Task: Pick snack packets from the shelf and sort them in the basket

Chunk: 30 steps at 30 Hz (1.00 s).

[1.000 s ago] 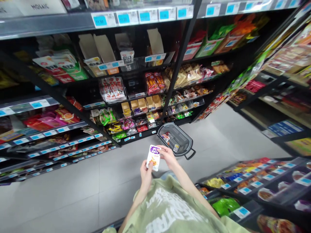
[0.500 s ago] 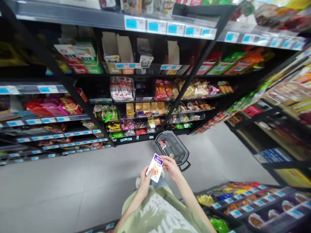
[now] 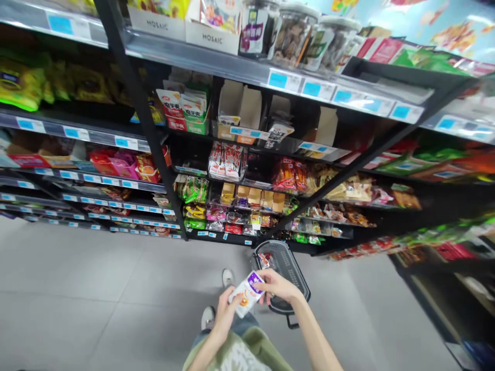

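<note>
Far L: yellow bags [image 3: 19, 85] on the shelf [image 3: 193, 56], which runs across the far side w/ small snack boxes [image 3: 253, 198] low down near the middle. Near, L of center: shoes [image 3: 208, 317] on the floor [image 3: 116, 278]. L hand [image 3: 224, 312] clamped on the lower L part of the pack [image 3: 246, 296], thumb across its front. Pack is white w/ purple top, tilted, held above the floor, off the shelf & outside the basket. No open edge visible, so prob. sealed; back side n/v. R hand [image 3: 280, 287] grips the pack's upper R corner, so both hands are close together on the one item. Just beyond, red/white packets [image 3: 265, 259] lie in the far L end of the basket [image 3: 303, 281], partly behind R hand; exact count unclear. Status, judging from this view: some items in, this one not in; rest of basket partly hidden by hand/forearm. Basket handle [image 3: 293, 324] at near end, untouched.
</note>
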{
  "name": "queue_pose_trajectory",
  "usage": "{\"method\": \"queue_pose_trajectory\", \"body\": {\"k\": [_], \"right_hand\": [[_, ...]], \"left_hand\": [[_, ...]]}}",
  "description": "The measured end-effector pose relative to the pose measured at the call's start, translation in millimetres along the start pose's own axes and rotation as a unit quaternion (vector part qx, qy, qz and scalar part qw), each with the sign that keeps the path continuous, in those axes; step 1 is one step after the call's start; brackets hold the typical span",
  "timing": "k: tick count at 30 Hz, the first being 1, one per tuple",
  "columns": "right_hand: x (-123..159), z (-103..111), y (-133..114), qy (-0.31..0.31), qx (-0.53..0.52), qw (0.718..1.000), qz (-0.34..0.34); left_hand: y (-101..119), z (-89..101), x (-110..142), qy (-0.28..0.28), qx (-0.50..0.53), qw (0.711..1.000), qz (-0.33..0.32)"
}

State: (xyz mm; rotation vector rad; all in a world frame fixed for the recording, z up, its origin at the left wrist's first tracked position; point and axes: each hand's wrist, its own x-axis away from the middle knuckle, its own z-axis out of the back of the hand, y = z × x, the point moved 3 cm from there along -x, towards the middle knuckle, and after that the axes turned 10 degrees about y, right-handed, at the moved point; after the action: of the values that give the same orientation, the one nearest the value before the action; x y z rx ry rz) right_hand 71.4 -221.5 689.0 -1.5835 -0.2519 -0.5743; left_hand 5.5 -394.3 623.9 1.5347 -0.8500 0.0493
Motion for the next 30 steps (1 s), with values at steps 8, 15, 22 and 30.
{"method": "queue_pose_trajectory", "body": {"k": [8, 15, 22, 30], "right_hand": [[-88.6, 115.1, -41.6, 0.174, 0.186, 0.955, 0.150], [-190.1, 183.5, -82.3, 0.369, 0.367, 0.823, 0.228], [-277.1, 208.6, -90.6, 0.358, 0.423, 0.815, 0.172], [-350.7, 232.7, -80.8, 0.315, 0.502, 0.803, 0.061]], "left_hand": [[20.4, -16.8, -72.3, 0.026, 0.035, 0.999, -0.006], [47.3, 3.5, -117.3, 0.100, 0.031, 0.994, -0.027], [42.0, 15.7, -121.5, 0.219, 0.077, 0.973, -0.006], [30.9, 3.0, -99.9, 0.351, 0.123, 0.927, 0.044]]}}
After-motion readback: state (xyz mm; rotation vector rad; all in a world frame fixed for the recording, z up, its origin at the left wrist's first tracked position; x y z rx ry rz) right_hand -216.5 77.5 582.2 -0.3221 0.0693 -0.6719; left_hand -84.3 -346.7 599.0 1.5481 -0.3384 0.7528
